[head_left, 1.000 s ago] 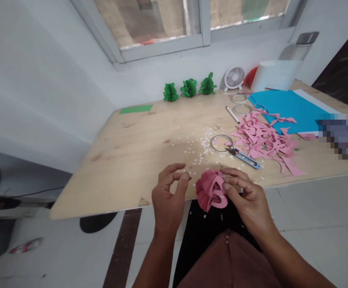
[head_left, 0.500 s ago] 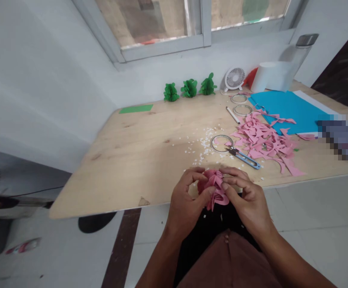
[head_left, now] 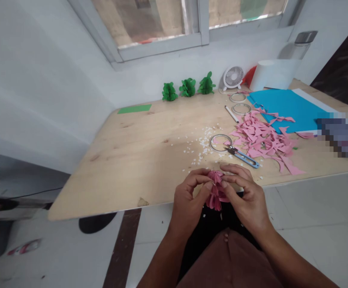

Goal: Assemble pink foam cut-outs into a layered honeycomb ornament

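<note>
Between both hands, at the table's near edge, is a pink paper ornament (head_left: 216,199) made of several folded layers. My left hand (head_left: 190,196) pinches its left side with thumb and fingers. My right hand (head_left: 247,196) grips its right side, thumb and fingers closed on the paper. Parts of the ornament are hidden by the fingers. Just beyond the hands lie blue-handled thread snips (head_left: 243,156), their tip over a roll of clear tape (head_left: 221,142). Small white paper bits (head_left: 202,145) are scattered nearby.
Pink paper scraps (head_left: 263,134) lie right of the snips, partly over blue paper sheets (head_left: 287,105). A white pen (head_left: 231,114) is near two more tape rolls. Green paper ornaments (head_left: 187,87) and a small white fan (head_left: 233,77) stand by the wall. A green strip (head_left: 134,109) lies back left.
The pink ornament has been pressed narrower and its layers now hang closer together. My left fingers have drawn in towards my right hand. The view has shifted slightly.
</note>
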The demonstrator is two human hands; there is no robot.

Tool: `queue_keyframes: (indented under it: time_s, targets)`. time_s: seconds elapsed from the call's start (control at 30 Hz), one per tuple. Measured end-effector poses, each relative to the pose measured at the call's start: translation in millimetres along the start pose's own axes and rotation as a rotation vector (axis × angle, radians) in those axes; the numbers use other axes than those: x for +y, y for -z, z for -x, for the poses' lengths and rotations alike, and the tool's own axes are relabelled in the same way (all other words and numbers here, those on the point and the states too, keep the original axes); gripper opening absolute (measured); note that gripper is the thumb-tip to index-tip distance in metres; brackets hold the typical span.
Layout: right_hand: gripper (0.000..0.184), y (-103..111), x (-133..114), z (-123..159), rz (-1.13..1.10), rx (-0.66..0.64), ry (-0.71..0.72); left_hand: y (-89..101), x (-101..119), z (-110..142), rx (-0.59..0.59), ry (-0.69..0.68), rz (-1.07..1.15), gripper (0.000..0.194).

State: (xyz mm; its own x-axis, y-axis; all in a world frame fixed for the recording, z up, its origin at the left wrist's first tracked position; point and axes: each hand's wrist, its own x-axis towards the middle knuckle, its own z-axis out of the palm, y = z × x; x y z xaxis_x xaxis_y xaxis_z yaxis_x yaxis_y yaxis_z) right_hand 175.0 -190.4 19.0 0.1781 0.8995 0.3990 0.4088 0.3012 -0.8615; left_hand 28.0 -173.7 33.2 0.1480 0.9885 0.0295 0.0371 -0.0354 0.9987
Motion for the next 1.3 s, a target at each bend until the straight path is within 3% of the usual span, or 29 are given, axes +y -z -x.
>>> queue_keyframes:
  time_s: [0.1, 0.23, 0.4, 0.53, 0.6, 0.67, 0.73, 0.9, 1.0, 1.13, 1.2, 1.3]
  targets:
    - [0.011, 0, 1, -1, -0.023, 0.013, -0.02, -1.9, 1, 0, 0.004, 0.01, 0.045, 0.006]
    - [0.01, -1, 6, -3, -0.179, 0.0, -0.168, -1.6, -1, 2, 0.052, -0.013, 0.122, 0.008]
    - [0.009, -2, 10, -3, -0.293, 0.011, -0.288, 9.8, -10, 1, 0.191, -0.019, 0.043, 0.029]
    - [0.009, -2, 11, -3, -0.335, -0.001, -0.319, 17.0, -14, -1, 0.288, -0.033, -0.037, 0.014]
    - [0.009, -2, 11, -2, -0.353, -0.002, -0.32, 17.3, -14, -1, 0.24, -0.049, -0.032, 0.023]
    - [0.009, -2, 11, -2, -0.358, 0.004, -0.316, 16.2, -13, 0, 0.182, -0.066, 0.007, 0.016]
    - [0.01, -1, 11, -1, -0.352, 0.005, -0.315, 15.2, -12, 1, 0.151, -0.076, 0.064, 0.021]
    - [0.011, 0, 10, -2, -0.339, -0.007, -0.321, 15.9, -14, 1, 0.175, -0.036, 0.058, 0.029]
    - [0.01, -1, 10, -2, -0.345, 0.004, -0.317, 14.2, -13, 1, 0.145, -0.017, -0.006, 0.022]
    - [0.01, -3, 9, -3, -0.349, 0.008, -0.314, 5.2, -11, 3, -0.083, 0.078, 0.053, 0.078]
    - [0.01, -3, 8, -4, -0.343, 0.005, -0.318, 0.2, -10, 2, -0.154, 0.114, 0.121, 0.082]
    - [0.01, -4, 8, -6, -0.336, 0.002, -0.323, -4.2, -12, 0, -0.165, 0.137, 0.18, 0.074]
